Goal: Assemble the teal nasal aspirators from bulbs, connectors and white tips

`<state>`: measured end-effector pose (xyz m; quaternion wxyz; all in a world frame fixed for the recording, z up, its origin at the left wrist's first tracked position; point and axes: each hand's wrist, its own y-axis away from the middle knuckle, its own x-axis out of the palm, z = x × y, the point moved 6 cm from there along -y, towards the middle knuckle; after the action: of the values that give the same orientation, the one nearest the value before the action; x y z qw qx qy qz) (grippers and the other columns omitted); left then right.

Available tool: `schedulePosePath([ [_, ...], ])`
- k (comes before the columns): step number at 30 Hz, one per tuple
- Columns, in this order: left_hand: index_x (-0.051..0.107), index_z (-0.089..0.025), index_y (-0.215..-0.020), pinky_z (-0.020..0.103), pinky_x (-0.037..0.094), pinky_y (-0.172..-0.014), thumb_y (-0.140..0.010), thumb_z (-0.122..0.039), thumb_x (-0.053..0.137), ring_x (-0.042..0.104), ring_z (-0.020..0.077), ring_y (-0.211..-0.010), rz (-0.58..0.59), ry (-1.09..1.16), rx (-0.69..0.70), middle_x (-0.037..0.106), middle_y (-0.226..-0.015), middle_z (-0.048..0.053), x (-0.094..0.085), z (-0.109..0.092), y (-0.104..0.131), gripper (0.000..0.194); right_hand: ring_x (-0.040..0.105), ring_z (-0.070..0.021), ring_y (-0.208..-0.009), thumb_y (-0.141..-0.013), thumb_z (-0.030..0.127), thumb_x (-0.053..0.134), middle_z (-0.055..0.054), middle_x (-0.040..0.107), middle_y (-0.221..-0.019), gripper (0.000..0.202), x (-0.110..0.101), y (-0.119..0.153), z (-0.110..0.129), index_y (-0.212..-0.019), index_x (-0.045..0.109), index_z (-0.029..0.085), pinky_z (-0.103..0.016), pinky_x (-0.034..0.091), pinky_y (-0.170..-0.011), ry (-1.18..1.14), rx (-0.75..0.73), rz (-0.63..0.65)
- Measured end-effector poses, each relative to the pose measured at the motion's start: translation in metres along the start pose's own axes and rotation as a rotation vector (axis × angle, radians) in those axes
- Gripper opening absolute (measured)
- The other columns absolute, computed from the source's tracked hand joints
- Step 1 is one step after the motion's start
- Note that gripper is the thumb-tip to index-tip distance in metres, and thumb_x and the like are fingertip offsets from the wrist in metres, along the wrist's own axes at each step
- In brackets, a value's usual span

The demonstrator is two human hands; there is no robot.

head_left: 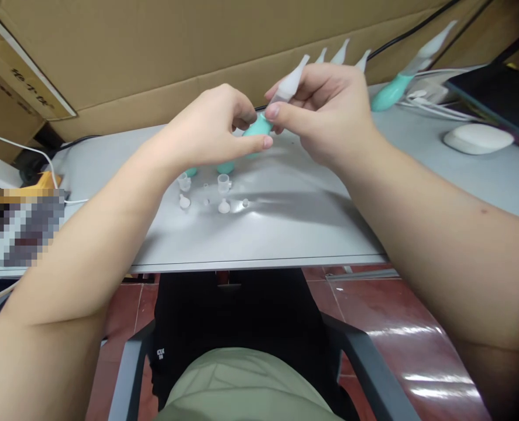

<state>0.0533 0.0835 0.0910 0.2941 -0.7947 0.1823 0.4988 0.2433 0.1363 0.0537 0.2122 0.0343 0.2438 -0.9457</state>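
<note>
My right hand (333,111) pinches a nasal aspirator between thumb and fingers at its clear middle, just below the white pointed tip (291,85). Its teal bulb (251,130) is between the thumb and curled fingers of my left hand (215,126). The aspirator tilts, tip up and to the right, above the table. In front of my left hand lie two clear small cups (224,183), white funnel-shaped pieces (224,206) and tiny round pieces (246,203). Two more teal bulbs (225,168) show partly behind them.
Several white aspirator tips (340,52) rise behind my right hand. Another aspirator (393,93) leans at right, near cables and a white computer mouse (478,139). A cardboard wall (154,58) backs the grey table (285,234). A yellow object (40,184) and white cable are at left.
</note>
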Motion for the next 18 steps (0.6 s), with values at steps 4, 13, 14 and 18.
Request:
schedulePosePath([
  [4,0.059,-0.027,-0.074,0.039,0.031,-0.069,-0.119,-0.040,0.083,0.035,0.0124,-0.073,-0.011,0.041,-0.163,0.052,-0.069,-0.003,0.008,-0.005,-0.017,0.053,0.065,-0.0246,-0.096,-0.084,0.052,0.119,-0.004,0.079,-0.104,0.051,-0.006,0.000,0.003,-0.095,0.074,0.029,-0.043,0.057,-0.097,0.005,-0.009,-0.043],
  [13,0.075,-0.029,-0.099,0.043,0.049,-0.084,-0.114,-0.025,0.063,0.057,0.0196,-0.082,-0.131,0.122,-0.076,0.078,-0.096,0.000,0.024,-0.001,-0.009,0.020,0.051,-0.0242,-0.087,-0.092,0.079,0.106,-0.002,0.064,-0.086,0.060,-0.001,0.004,-0.001,-0.104,0.071,0.032,-0.042,0.043,-0.088,0.043,0.102,0.038],
  [14,0.079,-0.028,-0.104,0.043,0.051,-0.086,-0.114,-0.022,0.061,0.062,0.0202,-0.084,-0.121,0.124,-0.082,0.082,-0.101,0.000,0.024,-0.001,-0.007,0.021,0.050,-0.0240,-0.087,-0.091,0.080,0.107,-0.002,0.063,-0.086,0.062,0.000,0.004,-0.003,-0.105,0.071,0.032,-0.041,0.043,-0.088,0.025,0.123,0.042],
  [18,0.089,-0.026,-0.122,0.038,0.057,-0.094,-0.114,-0.015,0.059,0.069,0.0187,-0.093,-0.115,0.133,-0.016,0.093,-0.120,-0.001,0.023,-0.006,-0.002,0.033,0.047,-0.0216,-0.083,-0.088,0.074,0.110,0.000,0.058,-0.083,0.061,0.006,0.005,-0.002,-0.103,0.071,0.029,-0.040,0.039,-0.083,-0.054,0.156,0.064],
])
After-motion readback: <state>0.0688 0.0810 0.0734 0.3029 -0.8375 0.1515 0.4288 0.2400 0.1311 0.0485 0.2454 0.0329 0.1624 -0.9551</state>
